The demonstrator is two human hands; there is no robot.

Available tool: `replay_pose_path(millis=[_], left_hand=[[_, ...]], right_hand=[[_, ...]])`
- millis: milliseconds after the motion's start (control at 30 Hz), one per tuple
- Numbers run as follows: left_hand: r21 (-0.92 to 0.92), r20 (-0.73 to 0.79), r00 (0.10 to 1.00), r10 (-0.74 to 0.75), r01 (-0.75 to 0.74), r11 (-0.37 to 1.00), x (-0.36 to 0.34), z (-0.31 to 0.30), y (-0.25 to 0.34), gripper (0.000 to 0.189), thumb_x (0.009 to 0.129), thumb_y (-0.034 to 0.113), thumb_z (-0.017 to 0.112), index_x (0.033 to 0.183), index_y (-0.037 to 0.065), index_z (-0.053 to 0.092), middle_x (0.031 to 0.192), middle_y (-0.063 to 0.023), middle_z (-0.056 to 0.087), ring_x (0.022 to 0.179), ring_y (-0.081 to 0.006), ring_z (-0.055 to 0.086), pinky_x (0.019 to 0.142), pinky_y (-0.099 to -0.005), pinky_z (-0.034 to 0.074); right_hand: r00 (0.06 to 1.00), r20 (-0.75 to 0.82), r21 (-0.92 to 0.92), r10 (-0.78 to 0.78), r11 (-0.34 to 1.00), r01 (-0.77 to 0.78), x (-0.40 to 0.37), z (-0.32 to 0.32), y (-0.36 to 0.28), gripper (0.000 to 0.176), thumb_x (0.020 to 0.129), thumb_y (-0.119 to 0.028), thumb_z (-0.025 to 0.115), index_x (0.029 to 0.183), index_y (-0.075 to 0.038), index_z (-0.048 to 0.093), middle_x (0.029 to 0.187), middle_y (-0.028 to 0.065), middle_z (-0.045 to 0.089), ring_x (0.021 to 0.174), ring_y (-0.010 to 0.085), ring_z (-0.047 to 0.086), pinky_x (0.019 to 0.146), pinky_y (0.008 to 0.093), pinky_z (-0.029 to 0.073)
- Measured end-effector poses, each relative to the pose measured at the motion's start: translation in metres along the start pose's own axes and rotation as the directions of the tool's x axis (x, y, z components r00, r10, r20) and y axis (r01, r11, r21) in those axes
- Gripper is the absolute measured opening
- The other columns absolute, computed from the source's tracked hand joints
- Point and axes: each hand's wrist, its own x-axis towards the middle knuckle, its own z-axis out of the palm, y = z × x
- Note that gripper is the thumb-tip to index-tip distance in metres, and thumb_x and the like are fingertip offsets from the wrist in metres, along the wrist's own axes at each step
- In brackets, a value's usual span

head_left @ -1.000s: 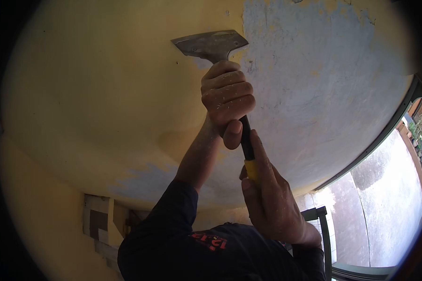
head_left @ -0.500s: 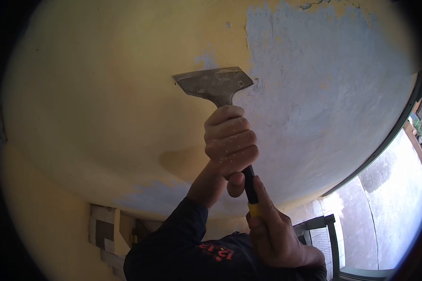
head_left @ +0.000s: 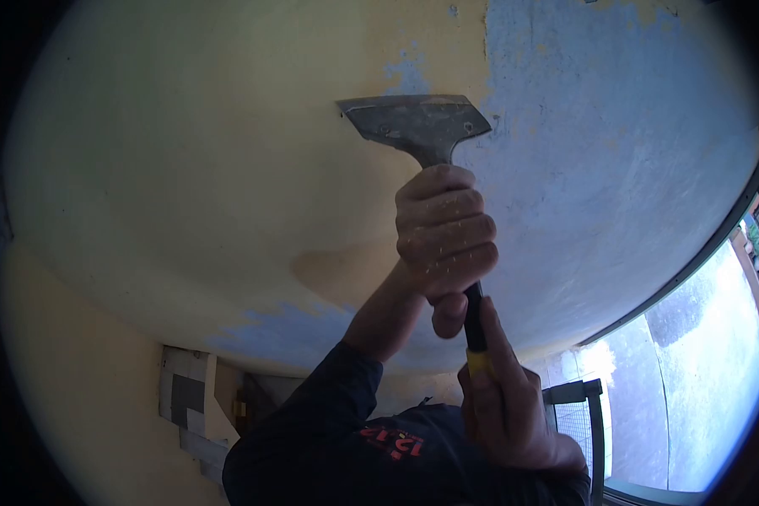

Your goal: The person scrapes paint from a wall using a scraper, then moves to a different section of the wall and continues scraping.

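Observation:
A wide-bladed wall scraper (head_left: 417, 118) stands upright against the wall, its metal blade overlapping the border between yellow paint and bare bluish-grey surface. Wrapped around the upper handle, just under the blade, is my left hand (head_left: 447, 228), with pale flakes on its knuckles. My right hand (head_left: 514, 405) grips the yellow lower end of the black handle, index finger stretched along it. Above the blade, a small bluish patch (head_left: 407, 74) shows through the paint.
Yellow paint covers the wall's (head_left: 185, 169) left side; the right is scraped to bluish grey. Low on the wall is another bluish patch (head_left: 287, 331). A dark-framed mesh panel (head_left: 575, 417) stands at lower right, near a pale tiled floor (head_left: 632, 405). Grey-and-white tiles (head_left: 185, 392) show lower left.
The view has shifted, so wall, scraper and both hands appear higher and further right. Against the wall, the blade has barely moved. Both hands keep their grip.

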Motion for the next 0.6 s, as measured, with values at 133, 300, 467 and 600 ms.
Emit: replay_pose_path(millis=[133, 300, 467, 600], left_hand=[[0.02, 0.018, 0.994, 0.109, -0.11, 0.994, -0.009, 0.002, -0.003, 0.041, 0.081, 0.031, 0.041, 0.047, 0.008, 0.036, 0.047, -0.002, 0.035, 0.043, -0.0168, 0.042, 0.052, -0.0309, 0.041], [0.026, 0.026, 0.999, 0.031, -0.032, 0.999, -0.003, 0.003, 0.003, 0.039, 0.078, 0.03, 0.043, 0.046, 0.008, 0.036, 0.047, -0.002, 0.035, 0.043, -0.0159, 0.042, 0.052, -0.0306, 0.041], [0.014, -0.026, 0.997, 0.074, -0.074, 0.997, -0.011, 0.014, 0.007, 0.058, 0.091, 0.038, 0.028, 0.043, 0.007, 0.028, 0.041, -0.0036, 0.027, 0.036, -0.0182, 0.031, 0.047, -0.0324, 0.03], [0.018, 0.022, 0.999, 0.046, -0.047, 0.999, -0.014, 0.004, 0.006, 0.035, 0.073, 0.029, 0.041, 0.045, 0.008, 0.036, 0.047, -0.003, 0.04, 0.042, -0.0169, 0.043, 0.051, -0.0307, 0.041]], right_hand=[[0.996, 0.061, 0.032, 0.068, 0.997, -0.07, -0.006, -0.006, 0.008, 0.058, 0.092, -0.001, 0.041, 0.144, 0.005, 0.018, 0.086, 0.025, 0.059, 0.068, 0.031, 0.063, 0.064, 0.0372, 0.049], [1.0, -0.001, 0.074, -0.007, 0.997, 0.007, -0.006, -0.005, 0.004, 0.052, 0.096, -0.011, 0.033, 0.144, 0.005, 0.021, 0.058, 0.0018, 0.049, 0.049, 0.0079, 0.049, 0.049, 0.025, 0.041], [1.0, -0.01, 0.012, 0.013, 1.0, -0.013, -0.012, -0.004, 0.015, 0.052, 0.096, -0.011, 0.033, 0.145, 0.003, 0.021, 0.059, 0.0022, 0.049, 0.048, 0.0078, 0.048, 0.05, 0.0258, 0.041], [0.999, -0.03, 0.069, -0.012, 0.998, 0.014, -0.011, -0.002, 0.013, 0.051, 0.096, -0.011, 0.034, 0.144, 0.003, 0.023, 0.062, 0.0042, 0.05, 0.051, 0.0084, 0.048, 0.052, 0.0273, 0.042]])
